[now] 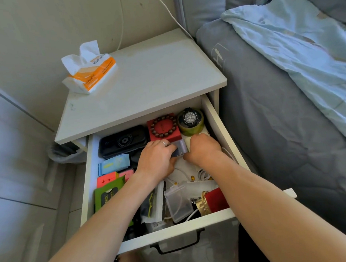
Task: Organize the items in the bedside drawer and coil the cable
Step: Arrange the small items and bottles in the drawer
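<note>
I see the open drawer (224, 126) pulled out of the white bedside table (145, 72), w/ both hands reaching in toward its back half. Left hand (156, 159) and right hand (204, 148) meet over one small grey-blue card-like item (180, 148); fingers of both curl round its edges, so both are holding it. One ring on the left hand. The white cable (202, 174) lies loose on the drawer floor just below and between the wrists, not coiled, partly under the right forearm. Behind the hands: 1 red box (164, 129) w/ 1 bead bracelet (163, 124) on top, 1 roll of green tape (191, 126) w/ 1 black watch (189, 117) sitting in it. Left side: 1 black case (122, 141), 1 light blue packet (114, 164), 1 puzzle cube (108, 179), 1 green pack (108, 195). Front: 1 clear plastic box (178, 202), 1 red pouch (216, 199), 1 zip bag (152, 206). On the tabletop, 1 tissue pack (93, 72). Bed (287, 104) to the right w/ grey cover.
</note>
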### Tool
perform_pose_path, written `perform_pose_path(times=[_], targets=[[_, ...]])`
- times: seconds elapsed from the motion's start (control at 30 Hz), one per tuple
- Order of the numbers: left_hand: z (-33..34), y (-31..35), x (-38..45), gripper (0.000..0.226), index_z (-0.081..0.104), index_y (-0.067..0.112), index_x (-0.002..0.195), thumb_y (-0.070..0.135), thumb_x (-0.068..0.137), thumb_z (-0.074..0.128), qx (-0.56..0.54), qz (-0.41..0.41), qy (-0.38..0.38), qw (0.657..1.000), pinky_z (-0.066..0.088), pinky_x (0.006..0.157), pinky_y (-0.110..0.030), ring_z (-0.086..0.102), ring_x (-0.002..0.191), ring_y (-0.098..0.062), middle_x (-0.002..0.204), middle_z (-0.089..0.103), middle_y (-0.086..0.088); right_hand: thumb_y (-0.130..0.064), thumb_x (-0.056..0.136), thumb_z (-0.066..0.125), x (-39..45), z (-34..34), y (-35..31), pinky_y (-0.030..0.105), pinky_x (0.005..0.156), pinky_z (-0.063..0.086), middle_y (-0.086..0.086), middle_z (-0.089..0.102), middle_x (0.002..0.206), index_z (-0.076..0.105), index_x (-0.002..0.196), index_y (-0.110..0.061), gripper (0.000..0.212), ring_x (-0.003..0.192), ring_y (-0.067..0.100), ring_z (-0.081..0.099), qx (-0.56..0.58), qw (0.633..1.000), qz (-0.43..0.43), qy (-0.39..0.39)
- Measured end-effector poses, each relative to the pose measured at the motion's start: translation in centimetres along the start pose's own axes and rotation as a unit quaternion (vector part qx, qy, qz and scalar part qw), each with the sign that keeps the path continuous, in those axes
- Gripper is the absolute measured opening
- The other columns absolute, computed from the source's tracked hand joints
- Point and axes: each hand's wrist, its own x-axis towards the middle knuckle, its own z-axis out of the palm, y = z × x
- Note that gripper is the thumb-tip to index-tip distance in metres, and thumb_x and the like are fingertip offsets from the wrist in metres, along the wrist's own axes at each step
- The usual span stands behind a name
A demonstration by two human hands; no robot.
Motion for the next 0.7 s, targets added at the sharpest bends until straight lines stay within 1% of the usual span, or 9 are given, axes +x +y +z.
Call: perform_pose_path(times=[0.1,0.17,0.27,0.33,0.4,0.5,0.57,0.63,0.7], targets=[[-0.1,-0.1,0.1,0.026,0.074,0.017,0.104,0.024,0.08,0.068,-0.015,0.001,0.001,1.0,0.045,0.084,-0.036,0.063,0.097,-0.027,0.102,0.07,-0.002,-0.029,0.09,0.064,-0.1,0.3,-0.2,0.029,0.071,0.042,0.013,0.057,0.123,0.053,0.124,-0.006,0.043,0.11,0.029,0.059,-0.01,1.0,-0.003,0.008],[-0.2,-0.2,0.2,0.027,0.073,0.018,0.107,0.025,0.082,0.066,-0.022,0.006,0.001,1.0,0.044,0.086,-0.036,0.063,0.099,-0.027,0.103,0.07,-0.001,-0.028,0.089,0.066,0.0,0.2,0.0,0.031,0.073,0.042,0.014,0.056,0.125,0.052,0.126,-0.006,0.044,0.112,0.03,0.059,-0.008,1.0,0.0,0.003],[-0.2,-0.2,0.3,0.03,0.072,0.02,0.111,0.028,0.083,0.064,-0.019,0.014,0.001,1.0,0.043,0.088,-0.036,0.061,0.101,-0.026,0.104,0.069,0.0,-0.036,0.086,0.07,0.1,-0.3,0.7,0.033,0.078,0.047,0.014,0.052,0.128,0.047,0.131,-0.007,0.058,0.114,0.03,0.057,-0.015,1.0,0.013,-0.022],[-0.1,-0.3,0.1,0.032,0.071,0.02,0.112,0.032,0.083,0.063,-0.016,0.016,0.004,1.0,0.043,0.089,-0.036,0.061,0.101,-0.025,0.104,0.069,0.0,-0.042,0.078,0.076,0.1,-0.6,1.0,0.033,0.075,0.048,0.012,0.053,0.125,0.045,0.13,-0.01,0.068,0.111,0.029,0.058,-0.016,0.999,0.017,-0.046],[0.1,-0.4,0.0,0.034,0.07,0.021,0.113,0.036,0.084,0.063,-0.013,0.022,0.004,1.0,0.043,0.089,-0.037,0.062,0.099,-0.025,0.103,0.069,0.0,-0.044,0.073,0.079,0.1,-0.6,1.3,0.032,0.073,0.048,0.01,0.055,0.122,0.045,0.129,-0.011,0.074,0.107,0.028,0.06,-0.012,0.998,0.015,-0.056],[0.3,-0.6,-0.1,0.035,0.071,0.021,0.114,0.038,0.084,0.064,-0.021,0.03,0.005,0.999,0.042,0.09,-0.035,0.063,0.101,-0.024,0.105,0.071,0.002,-0.042,0.078,0.075,0.1,-0.4,1.5,0.031,0.072,0.046,0.011,0.057,0.122,0.048,0.127,-0.01,0.065,0.107,0.029,0.06,0.011,0.999,0.019,-0.04],[0.2,-0.7,-0.1,0.032,0.072,0.021,0.11,0.038,0.084,0.066,-0.024,0.03,0.009,0.999,0.041,0.09,-0.035,0.064,0.1,-0.024,0.103,0.073,0.003,-0.042,0.081,0.072,0.1,-0.3,1.4,0.032,0.074,0.047,0.011,0.057,0.122,0.05,0.127,-0.01,0.059,0.108,0.03,0.06,0.041,0.998,0.027,-0.027],[0.3,-0.7,-0.1,0.028,0.073,0.018,0.104,0.036,0.083,0.068,-0.014,0.026,0.01,1.0,0.043,0.088,-0.037,0.065,0.098,-0.025,0.099,0.073,0.002,-0.043,0.08,0.071,0.2,-0.3,1.4,0.033,0.079,0.051,0.011,0.058,0.121,0.051,0.127,-0.012,0.059,0.108,0.03,0.06,0.06,0.998,0.028,-0.025],[0.7,-0.7,-0.2,0.026,0.075,0.015,0.102,0.032,0.082,0.071,-0.007,0.017,0.015,1.0,0.046,0.088,-0.038,0.064,0.098,-0.027,0.101,0.073,-0.002,-0.044,0.079,0.072,0.1,-0.1,1.3,0.035,0.081,0.053,0.011,0.057,0.122,0.048,0.129,-0.013,0.063,0.107,0.03,0.06,0.043,0.998,0.019,-0.029]])
